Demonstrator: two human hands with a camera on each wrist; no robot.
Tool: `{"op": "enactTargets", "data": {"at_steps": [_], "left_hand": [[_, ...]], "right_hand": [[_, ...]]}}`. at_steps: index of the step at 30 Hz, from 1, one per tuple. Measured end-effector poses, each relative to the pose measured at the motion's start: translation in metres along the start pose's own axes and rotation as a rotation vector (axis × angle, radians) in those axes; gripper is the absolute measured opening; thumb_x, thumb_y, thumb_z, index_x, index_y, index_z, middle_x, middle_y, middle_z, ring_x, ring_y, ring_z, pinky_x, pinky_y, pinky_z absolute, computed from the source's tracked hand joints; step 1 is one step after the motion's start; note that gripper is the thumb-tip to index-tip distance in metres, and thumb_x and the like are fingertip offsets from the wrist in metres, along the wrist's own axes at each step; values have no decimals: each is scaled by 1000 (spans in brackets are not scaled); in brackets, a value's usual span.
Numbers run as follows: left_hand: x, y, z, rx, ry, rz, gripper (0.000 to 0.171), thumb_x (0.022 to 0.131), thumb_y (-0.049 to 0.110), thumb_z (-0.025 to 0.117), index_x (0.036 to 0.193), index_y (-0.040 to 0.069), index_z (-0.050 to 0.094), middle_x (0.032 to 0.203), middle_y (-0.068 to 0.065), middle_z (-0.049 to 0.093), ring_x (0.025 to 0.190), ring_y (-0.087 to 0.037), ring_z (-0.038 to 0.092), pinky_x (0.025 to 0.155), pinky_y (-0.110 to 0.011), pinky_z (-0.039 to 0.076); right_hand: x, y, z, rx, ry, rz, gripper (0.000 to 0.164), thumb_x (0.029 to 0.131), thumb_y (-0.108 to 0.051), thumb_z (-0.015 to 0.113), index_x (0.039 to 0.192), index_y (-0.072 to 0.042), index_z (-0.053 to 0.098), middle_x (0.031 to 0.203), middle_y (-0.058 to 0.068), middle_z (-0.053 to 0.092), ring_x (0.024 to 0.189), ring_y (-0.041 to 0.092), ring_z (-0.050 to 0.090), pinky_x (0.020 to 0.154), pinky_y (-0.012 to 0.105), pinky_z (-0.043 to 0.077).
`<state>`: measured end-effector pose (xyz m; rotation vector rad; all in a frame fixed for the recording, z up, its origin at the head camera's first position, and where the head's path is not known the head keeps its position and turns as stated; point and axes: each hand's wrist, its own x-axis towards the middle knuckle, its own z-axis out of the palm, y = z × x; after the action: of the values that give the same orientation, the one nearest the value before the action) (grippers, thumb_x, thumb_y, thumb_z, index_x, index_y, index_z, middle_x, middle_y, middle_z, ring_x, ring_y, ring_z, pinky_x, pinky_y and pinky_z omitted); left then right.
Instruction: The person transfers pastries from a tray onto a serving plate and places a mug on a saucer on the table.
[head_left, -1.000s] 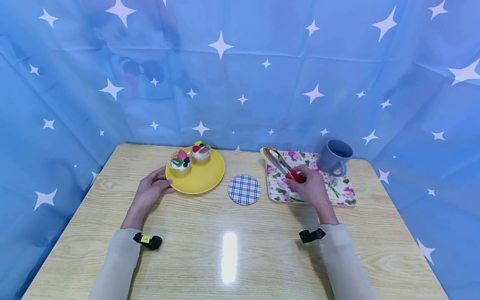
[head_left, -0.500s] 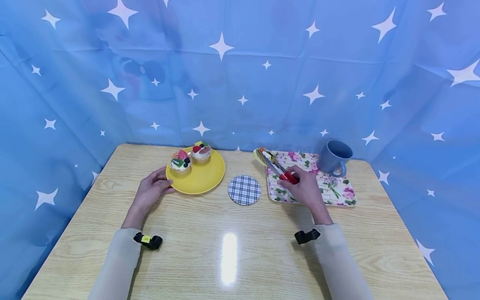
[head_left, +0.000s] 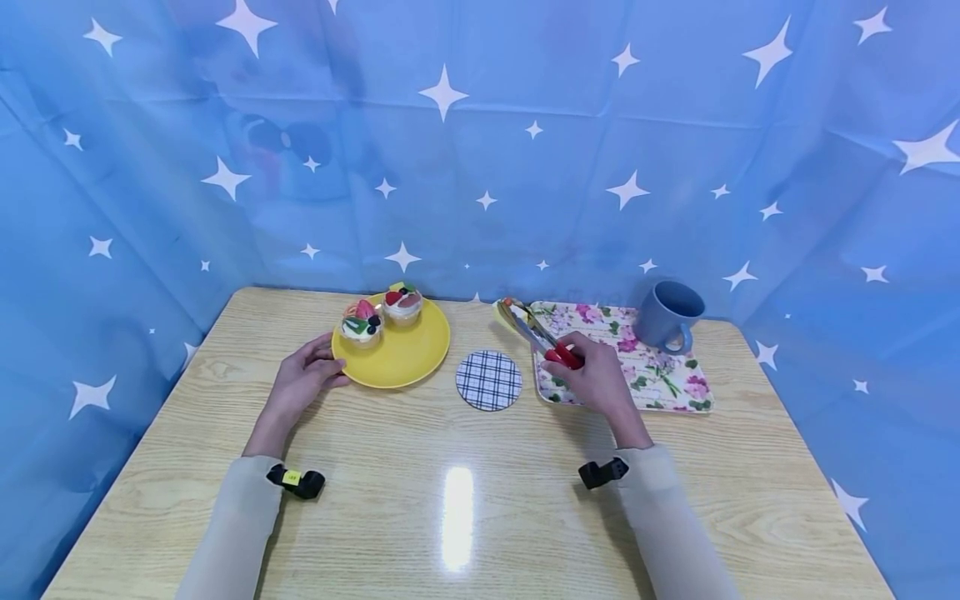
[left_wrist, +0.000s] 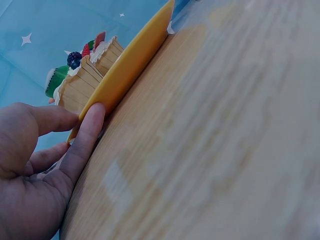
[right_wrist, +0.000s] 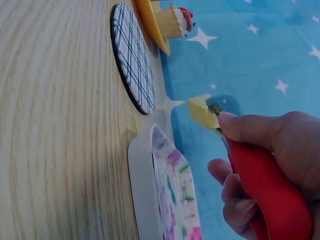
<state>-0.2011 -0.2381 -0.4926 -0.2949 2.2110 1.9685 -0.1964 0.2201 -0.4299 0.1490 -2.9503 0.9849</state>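
Note:
My left hand pinches the left rim of a yellow plate, with the thumb and fingers on either side of the edge in the left wrist view. Two cupcake-like fruit tarts sit on the plate, close together toward its back left. My right hand grips red-handled tongs near the left end of a floral tray. Between the tongs' metal tips is a yellow cake-like piece with a topping, raised beyond the tray's left edge; the tips partly hide it.
A round checked coaster lies between plate and tray. On the tray's back right stands a blue-grey mug, handle toward the front. A blue star-patterned curtain hangs behind the wooden table.
My right hand has carried the tongs and the yellow piece leftward, from over the tray to past its left edge. The left hand and the plate have stayed in place.

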Motion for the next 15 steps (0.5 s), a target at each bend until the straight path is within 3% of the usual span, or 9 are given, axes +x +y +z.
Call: {"op": "enactTargets", "data": {"at_steps": [10, 15], "left_hand": [[-1, 1, 1, -11, -8, 7, 66, 105, 15, 59, 163, 16, 28, 129, -10, 50, 96, -3, 69, 92, -24, 65], [0, 0, 1, -7, -6, 6, 66, 105, 14, 59, 163, 16, 28, 129, -9, 50, 96, -3, 69, 91, -24, 65]], "right_hand": [[0, -16, 7, -10, -12, -11, 39, 93, -34, 77, 124, -15, 66, 115, 16, 71, 96, 30, 65, 80, 43, 63], [1, -21, 12, 7, -22, -29, 40, 92, -33, 78, 124, -14, 67, 111, 16, 72, 91, 29, 65, 72, 37, 62]]}}
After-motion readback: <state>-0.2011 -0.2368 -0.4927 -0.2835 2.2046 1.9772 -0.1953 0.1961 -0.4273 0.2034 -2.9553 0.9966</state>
